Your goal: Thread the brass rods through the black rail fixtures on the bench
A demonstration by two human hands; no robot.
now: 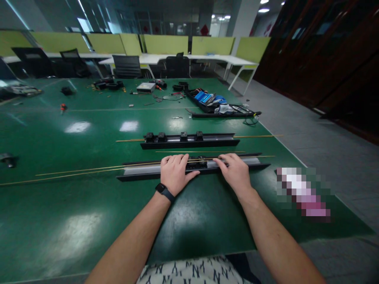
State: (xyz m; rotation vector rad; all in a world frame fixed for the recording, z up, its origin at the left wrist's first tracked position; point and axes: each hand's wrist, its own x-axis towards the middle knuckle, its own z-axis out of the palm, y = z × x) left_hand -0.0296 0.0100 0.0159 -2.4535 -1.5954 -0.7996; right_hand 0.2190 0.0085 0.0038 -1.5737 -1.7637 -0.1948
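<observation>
A long black channel with a pale inner strip lies across the green table in front of me. My left hand, with a dark watch on its wrist, spans the channel, fingers curled over the far side and thumb along the near edge. Thin brass-coloured rods run lengthwise over the channel and stick out far to the left. To the right, my right hand pinches a rod between thumb and forefinger above the channel. Between both hands sit small black blocks inside it, partly hidden.
Behind lies a second black channel with several black blocks and rods. One loose rod lies between the channels. Farther back are a black tray with blue packets, a white box and tools. A pixelated patch covers something at right.
</observation>
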